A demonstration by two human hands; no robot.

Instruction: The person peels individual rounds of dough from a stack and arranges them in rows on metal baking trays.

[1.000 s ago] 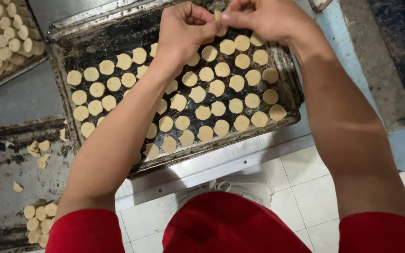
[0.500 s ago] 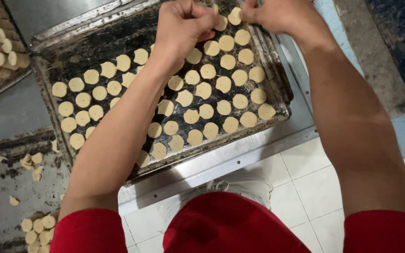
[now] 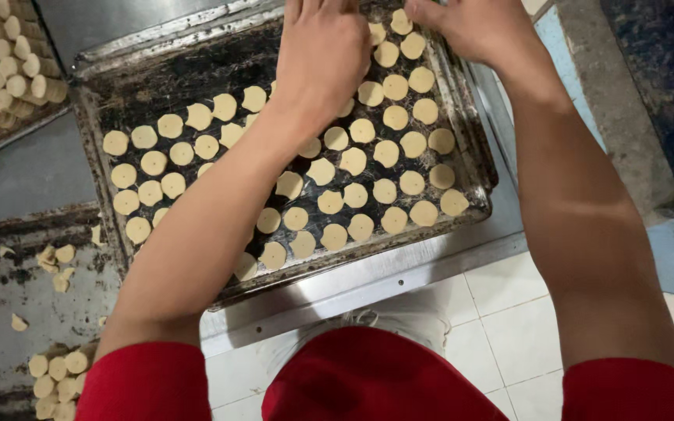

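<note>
A dark, worn metal baking tray (image 3: 157, 78) lies on a steel counter, holding several rows of small pale round dough discs (image 3: 388, 152). My left hand (image 3: 321, 54) is over the far middle of the tray, fingers curled down and cut off by the top edge. My right hand (image 3: 473, 27) rests at the tray's far right corner near a disc (image 3: 401, 19). Whether either hand holds a disc is hidden.
A second tray (image 3: 1, 70) packed with dough discs sits at the upper left. Loose dough discs (image 3: 56, 374) lie on the stained counter at the lower left. The steel counter edge (image 3: 368, 277) runs below the tray, with white floor tiles (image 3: 493, 304) beneath.
Both hands have moved toward the far edge of the tray, and the view has shifted so the tray sits slightly lower and larger in frame.
</note>
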